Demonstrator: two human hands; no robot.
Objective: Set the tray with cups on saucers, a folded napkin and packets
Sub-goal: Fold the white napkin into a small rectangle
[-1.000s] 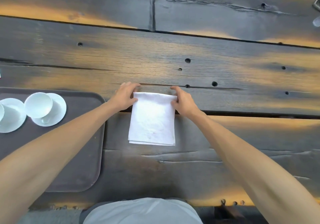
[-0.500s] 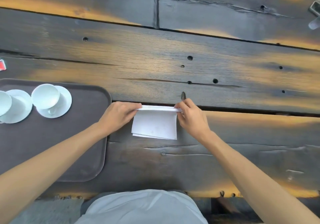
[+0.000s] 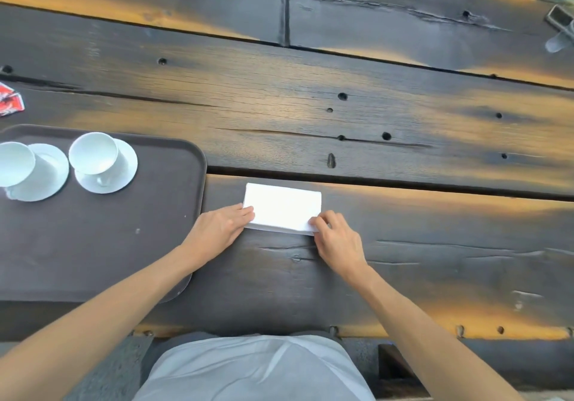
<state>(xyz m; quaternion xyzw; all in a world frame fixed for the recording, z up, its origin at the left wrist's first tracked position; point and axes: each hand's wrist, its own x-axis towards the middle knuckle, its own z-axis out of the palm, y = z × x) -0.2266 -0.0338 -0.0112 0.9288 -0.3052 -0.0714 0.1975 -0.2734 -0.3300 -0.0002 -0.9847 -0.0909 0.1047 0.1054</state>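
A white napkin (image 3: 282, 206) lies folded into a small rectangle on the dark wooden table, just right of the brown tray (image 3: 93, 245). My left hand (image 3: 220, 226) presses its straight fingers on the napkin's near left corner. At the near right corner, my right hand (image 3: 335, 236) pinches the napkin with curled fingers. On the tray's far left stand two white cups, one cup (image 3: 93, 152) on its saucer (image 3: 124, 172) and the other cup (image 3: 14, 163) on a second saucer (image 3: 49, 180). A red packet (image 3: 9, 102) lies on the table beyond the tray.
A dark gap between planks (image 3: 403, 184) runs just beyond the napkin. A small metal object (image 3: 560, 20) sits at the far right edge of view. The table's front edge (image 3: 403, 334) is close to my body.
Both hands drew the napkin's far edge toward me and laid it over the near edge, halving the napkin. The hands now rest at its near corners.
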